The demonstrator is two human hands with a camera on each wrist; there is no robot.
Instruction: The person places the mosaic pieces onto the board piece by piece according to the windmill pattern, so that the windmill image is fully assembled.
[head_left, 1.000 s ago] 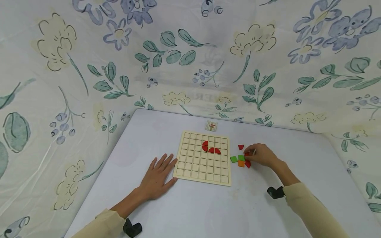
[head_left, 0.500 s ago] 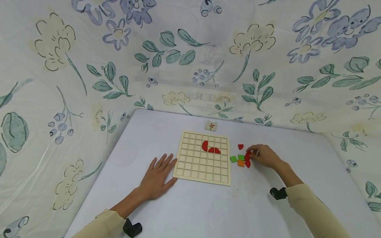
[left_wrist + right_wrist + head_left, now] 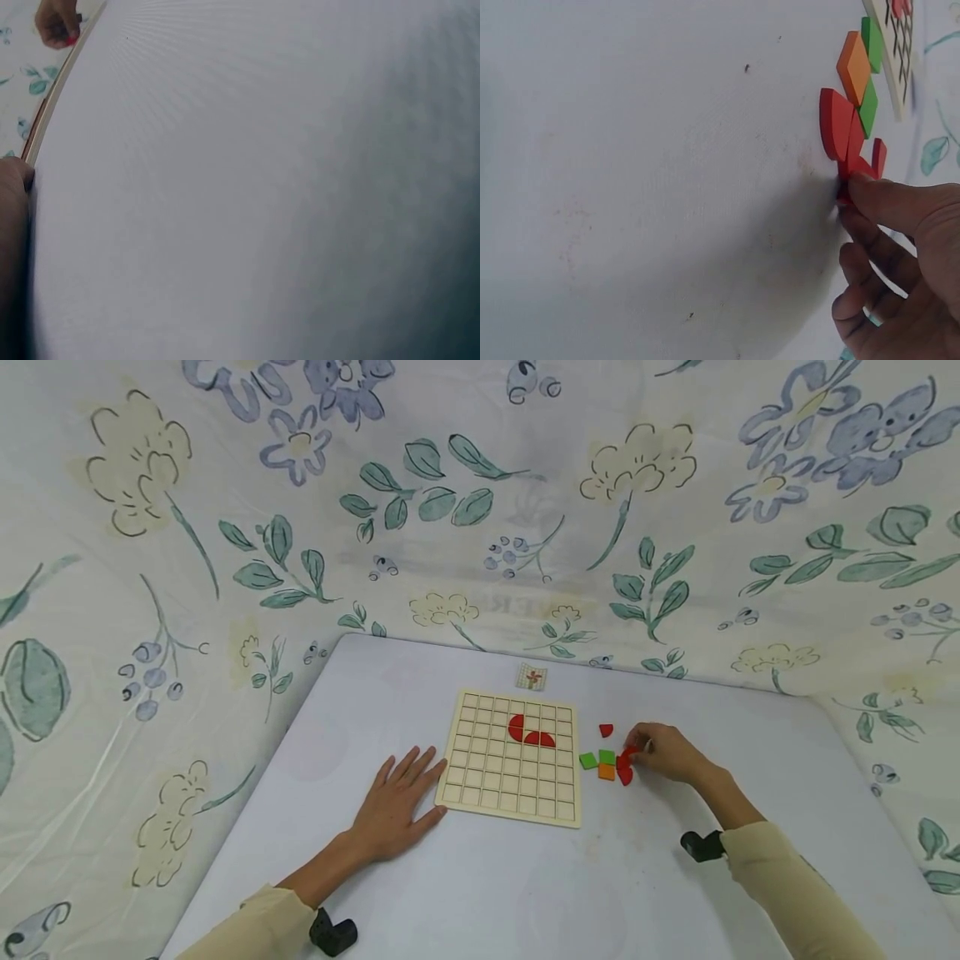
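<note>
A pale wooden grid board (image 3: 510,785) lies on the table with several red quarter-round pieces (image 3: 540,740) set in its upper squares. My left hand (image 3: 396,814) rests flat on the table, fingers spread, its fingertips and thumb at the board's left edge. To the right of the board, my right hand (image 3: 663,752) pinches a red piece (image 3: 843,193) between thumb and index finger, mostly hidden by them. More red quarter-round pieces (image 3: 836,124) lie against it. Beside these are two green squares (image 3: 588,762) and an orange square (image 3: 606,772). One red piece (image 3: 606,730) lies apart, farther back.
A small card (image 3: 532,677) with a printed grid and a flower-like picture lies behind the board. Floral cloth (image 3: 450,510) hangs behind the white table (image 3: 525,893). A black wrist device (image 3: 701,846) sits on each forearm.
My right hand has shifted slightly right, and the red pieces at its fingertips have moved a little. My left hand and the board have stayed in place.
</note>
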